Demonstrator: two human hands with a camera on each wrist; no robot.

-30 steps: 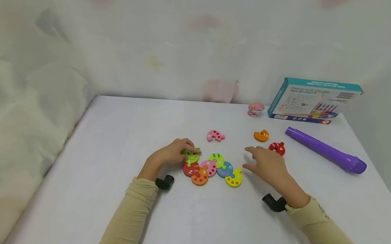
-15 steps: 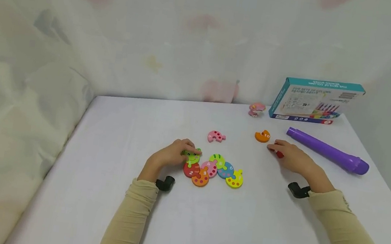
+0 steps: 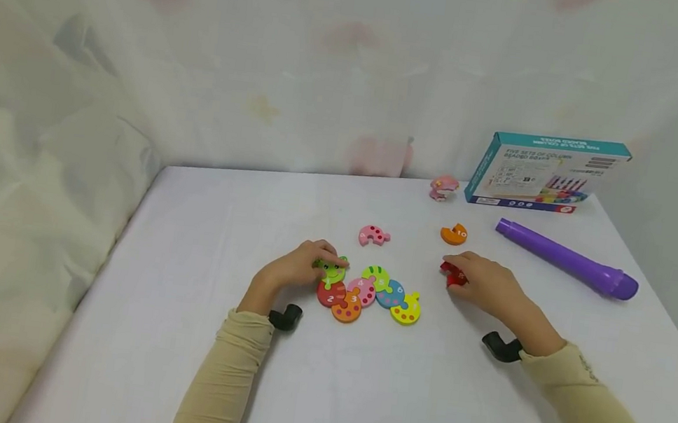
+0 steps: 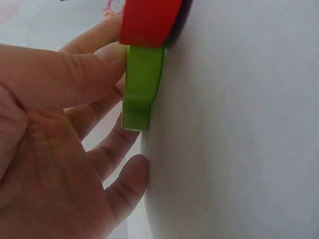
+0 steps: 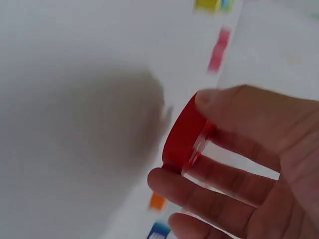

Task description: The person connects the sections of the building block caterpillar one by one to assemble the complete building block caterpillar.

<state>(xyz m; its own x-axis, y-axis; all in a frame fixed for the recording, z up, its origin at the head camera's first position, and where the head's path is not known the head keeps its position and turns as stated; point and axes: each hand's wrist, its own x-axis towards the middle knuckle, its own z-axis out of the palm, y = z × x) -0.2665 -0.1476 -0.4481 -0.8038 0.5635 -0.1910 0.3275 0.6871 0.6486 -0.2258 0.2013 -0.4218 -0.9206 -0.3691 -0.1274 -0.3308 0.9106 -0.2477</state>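
Numbered puzzle pieces form a wavy caterpillar on the white table. At its left end is a green head piece with a smiling face, joined to a red piece marked 2. My left hand holds the head piece, thumb at its near edge and fingers around the far side. The chain runs right to a yellow piece. My right hand pinches a loose red piece between thumb and fingers, above the table and right of the yellow piece.
A pink spotted piece and an orange piece marked 10 lie loose behind the chain. Farther back stand a pink figurine and a teal-edged box. A purple toy microphone lies at right.
My right hand first reached right to the loose red piece and took hold of it, then carried it left toward the chain. My left hand has stayed at the head piece.
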